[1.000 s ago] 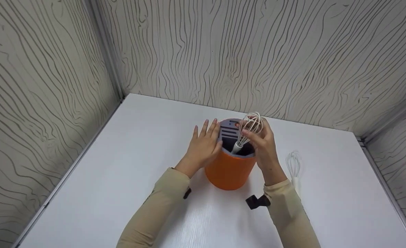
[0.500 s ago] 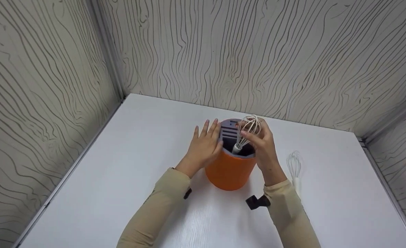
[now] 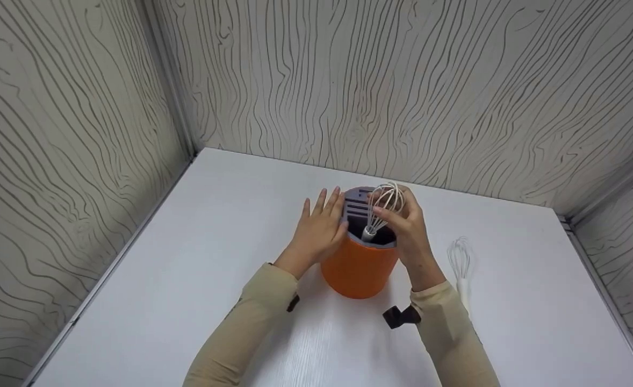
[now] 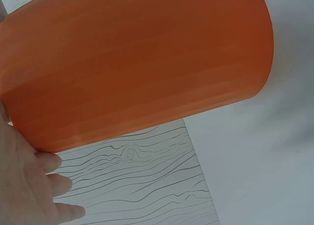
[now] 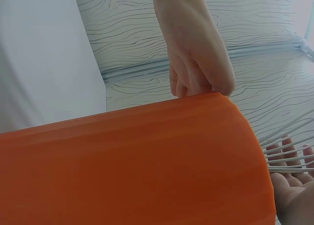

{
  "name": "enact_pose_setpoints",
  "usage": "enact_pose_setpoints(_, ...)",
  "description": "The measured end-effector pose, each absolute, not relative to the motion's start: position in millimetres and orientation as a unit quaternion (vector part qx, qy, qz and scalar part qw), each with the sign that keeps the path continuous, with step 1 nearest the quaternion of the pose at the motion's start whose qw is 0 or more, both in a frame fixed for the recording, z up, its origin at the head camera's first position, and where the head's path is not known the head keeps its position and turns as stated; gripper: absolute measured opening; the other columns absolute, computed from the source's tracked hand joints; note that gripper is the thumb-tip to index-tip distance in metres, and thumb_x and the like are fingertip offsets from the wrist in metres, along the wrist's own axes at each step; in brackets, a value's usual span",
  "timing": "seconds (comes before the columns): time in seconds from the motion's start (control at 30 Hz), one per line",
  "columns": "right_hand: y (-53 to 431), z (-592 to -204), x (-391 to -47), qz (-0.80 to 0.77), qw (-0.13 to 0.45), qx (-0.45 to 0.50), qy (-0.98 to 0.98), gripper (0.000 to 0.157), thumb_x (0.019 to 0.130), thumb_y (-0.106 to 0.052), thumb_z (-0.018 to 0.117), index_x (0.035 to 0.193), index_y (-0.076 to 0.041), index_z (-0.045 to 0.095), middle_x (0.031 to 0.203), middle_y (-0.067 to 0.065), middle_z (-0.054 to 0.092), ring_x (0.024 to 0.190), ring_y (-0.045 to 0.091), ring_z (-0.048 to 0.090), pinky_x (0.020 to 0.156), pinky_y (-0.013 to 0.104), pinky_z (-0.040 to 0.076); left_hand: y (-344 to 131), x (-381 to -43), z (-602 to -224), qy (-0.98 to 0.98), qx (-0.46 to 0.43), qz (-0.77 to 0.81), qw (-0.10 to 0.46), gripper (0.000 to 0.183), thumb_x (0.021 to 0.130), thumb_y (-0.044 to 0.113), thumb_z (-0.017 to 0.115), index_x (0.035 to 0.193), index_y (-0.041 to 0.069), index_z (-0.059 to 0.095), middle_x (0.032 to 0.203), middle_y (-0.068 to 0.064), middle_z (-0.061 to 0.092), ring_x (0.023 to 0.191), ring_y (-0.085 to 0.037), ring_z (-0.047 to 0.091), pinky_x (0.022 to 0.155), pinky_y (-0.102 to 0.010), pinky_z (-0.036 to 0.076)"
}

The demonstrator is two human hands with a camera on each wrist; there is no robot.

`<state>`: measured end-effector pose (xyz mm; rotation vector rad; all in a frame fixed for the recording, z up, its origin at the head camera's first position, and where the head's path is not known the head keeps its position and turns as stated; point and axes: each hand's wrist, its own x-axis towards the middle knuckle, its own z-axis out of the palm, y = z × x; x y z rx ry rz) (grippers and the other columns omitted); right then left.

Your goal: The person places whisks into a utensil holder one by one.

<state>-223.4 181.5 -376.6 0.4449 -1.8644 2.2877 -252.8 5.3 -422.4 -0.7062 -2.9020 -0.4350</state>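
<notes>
An orange cylindrical utensil holder (image 3: 357, 271) with a grey slotted insert (image 3: 357, 204) stands upright on the table. My left hand (image 3: 316, 232) rests against its left side near the rim, fingers straight and slightly spread. By its wire loops, my right hand (image 3: 412, 228) pinches a white whisk (image 3: 368, 234) over the open front compartment. The whisk is tilted with its handle pointing down, and most of that handle is hidden inside. In the right wrist view the whisk's wires (image 5: 289, 169) extend past the orange rim, with my right hand (image 5: 297, 200) around them.
A second white whisk (image 3: 462, 290) lies on the white table (image 3: 203, 226) to the right of the holder, its handle end partly behind the right sleeve (image 3: 445, 317). Wood-grain panels (image 3: 349, 80) rise at the back and both sides of the table.
The right hand and the whisk have sunk slightly, bringing the handle a little deeper into the holder. My left hand stays almost still against the holder's side.
</notes>
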Motion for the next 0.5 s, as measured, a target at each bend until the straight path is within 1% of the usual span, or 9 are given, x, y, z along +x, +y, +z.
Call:
enact_pose_setpoints(0.27,182.3,-377.2,-223.7,0.755,0.076,0.163,-0.630,0.034,0.085,0.001,0.058,0.118,-0.003,0.050,0.105,0.010,0.064,0.101,0.021,0.061,0.088,0.032,0.048,5.1,-252.4,-421.7,-0.959,-0.233,-0.147,0.063,0.061,0.101,0.036,0.029,0.152,0.005,0.018,0.158,-0.007,0.015,0.145,-0.028,0.008,0.113,-0.053,0.009)
enact_pose_setpoints(0.5,181.7,-378.1,-223.5,0.752,0.073,0.154,-0.637,0.035,0.085,0.000,0.059,0.118,-0.004,0.050,0.106,0.011,0.063,0.097,0.020,0.061,0.086,0.035,0.049,6.0,-252.7,-421.5,-0.960,-0.230,-0.149,0.060,0.060,0.101,0.036,0.030,0.152,0.005,0.019,0.159,-0.007,0.014,0.145,-0.028,0.007,0.113,-0.053,0.009)
